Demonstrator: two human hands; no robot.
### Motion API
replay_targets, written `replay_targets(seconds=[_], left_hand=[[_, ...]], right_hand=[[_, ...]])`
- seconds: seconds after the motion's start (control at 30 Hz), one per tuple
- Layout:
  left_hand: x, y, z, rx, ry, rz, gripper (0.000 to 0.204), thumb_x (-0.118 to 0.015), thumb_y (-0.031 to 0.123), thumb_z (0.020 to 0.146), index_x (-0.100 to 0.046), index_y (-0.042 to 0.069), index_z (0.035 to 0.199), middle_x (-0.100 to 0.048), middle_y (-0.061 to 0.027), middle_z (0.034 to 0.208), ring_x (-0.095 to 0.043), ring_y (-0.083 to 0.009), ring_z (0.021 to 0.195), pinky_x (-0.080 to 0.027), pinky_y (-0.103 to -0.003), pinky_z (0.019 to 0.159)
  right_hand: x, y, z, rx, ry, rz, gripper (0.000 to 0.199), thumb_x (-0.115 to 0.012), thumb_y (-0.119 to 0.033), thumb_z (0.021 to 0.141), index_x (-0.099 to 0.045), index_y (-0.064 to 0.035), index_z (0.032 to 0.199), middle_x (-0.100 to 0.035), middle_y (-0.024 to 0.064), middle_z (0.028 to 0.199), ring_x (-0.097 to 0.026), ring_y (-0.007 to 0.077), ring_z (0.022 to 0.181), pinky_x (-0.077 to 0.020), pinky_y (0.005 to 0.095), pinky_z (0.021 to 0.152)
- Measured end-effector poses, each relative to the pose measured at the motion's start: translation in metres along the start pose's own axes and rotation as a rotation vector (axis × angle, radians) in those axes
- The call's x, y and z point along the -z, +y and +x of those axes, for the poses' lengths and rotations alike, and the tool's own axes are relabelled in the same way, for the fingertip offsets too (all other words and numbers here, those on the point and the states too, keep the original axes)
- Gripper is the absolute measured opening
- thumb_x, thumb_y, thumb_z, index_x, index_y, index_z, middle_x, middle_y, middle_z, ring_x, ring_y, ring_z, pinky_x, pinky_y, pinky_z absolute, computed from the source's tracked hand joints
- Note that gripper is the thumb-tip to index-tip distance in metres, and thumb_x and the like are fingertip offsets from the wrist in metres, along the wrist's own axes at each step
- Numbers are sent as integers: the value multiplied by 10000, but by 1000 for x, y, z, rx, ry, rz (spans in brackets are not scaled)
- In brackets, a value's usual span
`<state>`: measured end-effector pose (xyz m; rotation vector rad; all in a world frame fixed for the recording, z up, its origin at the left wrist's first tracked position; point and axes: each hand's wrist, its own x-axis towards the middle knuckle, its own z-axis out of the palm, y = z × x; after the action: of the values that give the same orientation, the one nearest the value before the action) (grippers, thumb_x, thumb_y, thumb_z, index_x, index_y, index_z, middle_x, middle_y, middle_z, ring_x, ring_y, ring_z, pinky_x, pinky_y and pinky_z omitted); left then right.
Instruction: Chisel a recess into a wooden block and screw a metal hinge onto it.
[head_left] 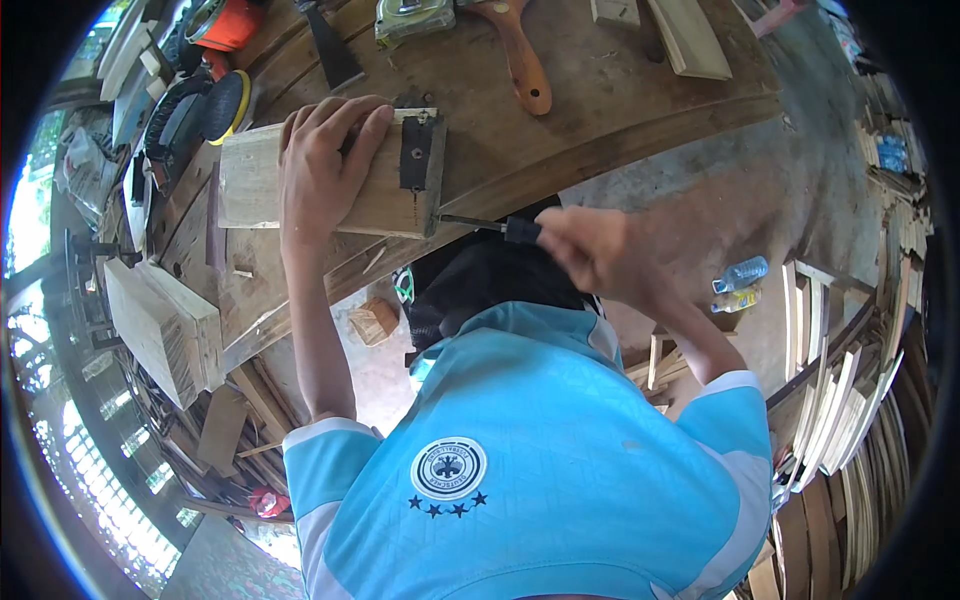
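A pale wooden board [250, 185] lies near the front edge of the workbench. My left hand [330, 165] holds it from above, fingers bent over its far side. A flat black plate with a hole [414, 165] sits on the board near its right end, and a line of small dark marks runs below it. In my right hand [600, 250], slightly smeared by motion, is a screwdriver [520, 230] gripped by its black handle. Its thin metal shaft points left, the tip at the lower right corner of the board. Whether tip and wood touch, I cannot tell.
On the workbench [600, 130] are a scraper [330, 50], tape measure [415, 22], paintbrush [522, 65], wood offcuts [690, 40], a sander with yellow-edged pad [225, 107] and an orange container [228, 24]. A thick wooden block [165, 325] stands left. Bottles [740, 275] and stacked planks are at right.
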<state>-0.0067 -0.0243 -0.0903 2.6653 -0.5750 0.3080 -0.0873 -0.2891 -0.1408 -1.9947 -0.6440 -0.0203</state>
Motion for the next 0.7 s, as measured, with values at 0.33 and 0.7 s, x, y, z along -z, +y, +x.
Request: replay_targets(seconds=[0.33, 0.7], left_hand=[[0, 1, 0, -9, 17, -19, 196, -550, 231, 846, -648, 70, 901, -622, -89, 854, -557, -294, 829, -389, -374, 826], [-1, -5, 4, -32, 28, 2, 189, -562, 216, 837, -662, 63, 891, -634, -91, 857, -572, -283, 815, -398, -352, 800]], right_hand=[[11, -6, 17, -712, -407, 808, 210, -514, -247, 891, -535, -48, 958, -400, -7, 588, -425, 48, 530, -338, 203, 441], [-10, -6, 2, 46, -214, -147, 324, -609, -200, 820, -519, 29, 1031, -593, 105, 642, -609, 194, 660, -469, 311, 578]])
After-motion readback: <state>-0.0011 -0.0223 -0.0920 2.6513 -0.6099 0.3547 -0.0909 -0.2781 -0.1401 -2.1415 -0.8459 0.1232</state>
